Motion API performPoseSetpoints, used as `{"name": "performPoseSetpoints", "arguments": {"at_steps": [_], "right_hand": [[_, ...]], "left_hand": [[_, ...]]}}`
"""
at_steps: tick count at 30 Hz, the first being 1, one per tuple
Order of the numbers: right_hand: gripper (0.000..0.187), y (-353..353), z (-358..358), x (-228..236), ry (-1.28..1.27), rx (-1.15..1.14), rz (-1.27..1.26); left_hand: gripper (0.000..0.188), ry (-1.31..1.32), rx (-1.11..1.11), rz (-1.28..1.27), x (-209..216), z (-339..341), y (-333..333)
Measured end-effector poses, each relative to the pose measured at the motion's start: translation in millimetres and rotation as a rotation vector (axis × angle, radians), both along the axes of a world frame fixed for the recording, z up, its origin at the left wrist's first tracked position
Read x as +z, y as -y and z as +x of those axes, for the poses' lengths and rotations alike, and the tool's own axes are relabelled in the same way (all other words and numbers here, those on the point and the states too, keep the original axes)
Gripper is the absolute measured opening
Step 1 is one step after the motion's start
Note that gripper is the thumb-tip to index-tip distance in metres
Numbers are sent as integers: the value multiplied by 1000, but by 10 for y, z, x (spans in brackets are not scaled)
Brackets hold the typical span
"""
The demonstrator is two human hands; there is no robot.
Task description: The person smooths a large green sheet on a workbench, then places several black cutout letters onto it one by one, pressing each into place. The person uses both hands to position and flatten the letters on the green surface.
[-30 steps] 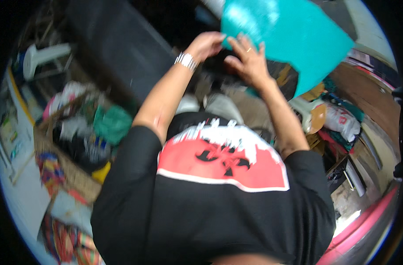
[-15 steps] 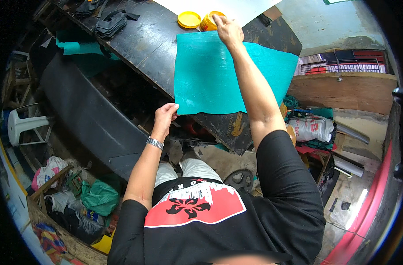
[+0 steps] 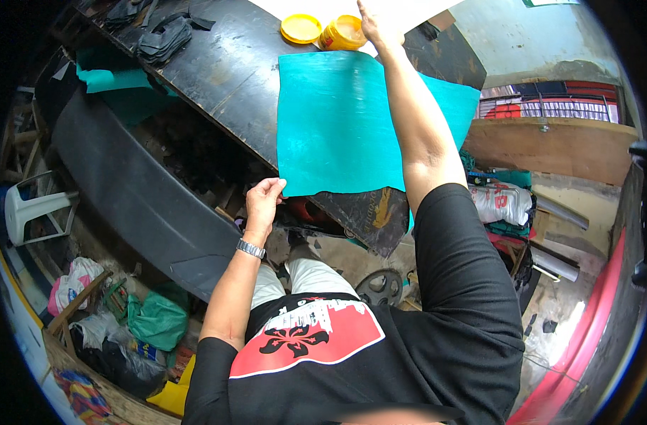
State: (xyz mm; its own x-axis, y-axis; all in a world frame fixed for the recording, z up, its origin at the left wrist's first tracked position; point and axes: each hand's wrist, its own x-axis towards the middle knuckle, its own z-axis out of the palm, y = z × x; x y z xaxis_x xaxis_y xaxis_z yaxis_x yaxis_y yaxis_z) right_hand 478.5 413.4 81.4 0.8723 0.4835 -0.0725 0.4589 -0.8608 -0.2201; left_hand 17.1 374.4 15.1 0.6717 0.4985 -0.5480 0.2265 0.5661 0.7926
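A teal sheet (image 3: 337, 120) with an uneven near edge and glossy streaks lies on the dark tabletop, hanging past its near side. At the sheet's near left corner, my left hand (image 3: 262, 205) is closed in a pinch on it. My right hand (image 3: 381, 30) is beyond the sheet's far edge, seen edge-on, its fingers stretched out and nothing visible in them. Just left of it stands an uncovered yellow tub (image 3: 342, 33). The yellow lid (image 3: 301, 29) rests beside the tub. My right forearm crosses above the sheet, hiding part of it.
A white board (image 3: 444, 6) covers the table's far part. Dark folded pieces (image 3: 165, 41) lie at the table's left. A long black curved panel (image 3: 135, 195) runs along my left side. Farther left are a white plastic stool (image 3: 36, 209) and a green bag (image 3: 158, 317).
My right hand has moved from the tub's opening to its right and farther away. My left hand still pinches the sheet's corner, and that corner sits slightly nearer me.
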Motion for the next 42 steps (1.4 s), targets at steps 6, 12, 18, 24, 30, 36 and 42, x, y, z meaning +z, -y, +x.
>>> {"name": "performPoseSetpoints", "arguments": {"at_steps": [6,12,18,24,30,36,42], "right_hand": [[89,394,-574,418,-105,178,-70],[87,1599,-1118,947,-610,422,110],[78,3182,-2410,386,-419,24,156],[94,3765,-2555,-222,-33,-247,-285],[96,3373,-2802,-278,-58,-120,-261],[94,2624,-3348,-278,-72,150,-121],[99,2095,-3832,-351,-7,273,-19]], "left_hand": [[15,8,27,55,-68,-5,15],[14,3,23,-42,-104,1,-30],[15,-5,-8,-59,-40,4,-70],[14,5,-45,-62,-57,0,-133],[16,10,-81,-127,-49,-3,-159],[17,11,-104,-109,-74,-27,-161],[17,27,-78,-107,-117,-17,-125]]}}
